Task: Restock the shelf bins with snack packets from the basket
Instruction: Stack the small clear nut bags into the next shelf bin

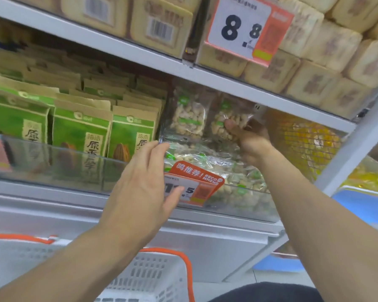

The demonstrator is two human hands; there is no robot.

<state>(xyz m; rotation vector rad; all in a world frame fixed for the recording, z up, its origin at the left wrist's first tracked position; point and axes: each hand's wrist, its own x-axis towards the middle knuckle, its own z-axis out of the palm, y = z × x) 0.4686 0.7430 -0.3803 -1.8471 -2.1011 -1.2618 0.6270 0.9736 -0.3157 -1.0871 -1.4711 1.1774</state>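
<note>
Head view, looking up into the shelf: the right hand [247, 138] is deep in the clear-fronted bin [238, 205], its fingers curled round an upright clear nut packet [227, 120] and pressing it against a second standing packet [189, 116] just to its left. More of the same packets lie heaped flat along the bin's floor [216, 162], behind an orange price tag [194, 184] clipped to the front edge. The left hand [144, 182] holds nothing; its fingers are spread and relaxed, the tips touching the bin's front lip beside the tag. The two hands are apart, the left lower and nearer the viewer.

To the left stand rows of green-and-brown seed bags [81, 129]. A white basket [153, 277] with an orange rim sits low, below the arms; what is left in it cannot be seen.

These packets look light and crinkly, with slick film that would slide under a loose grip. The nuts inside would likely crush if squeezed hard, so holding by the flat sides or the sealed top edge seems the safer choice.
</note>
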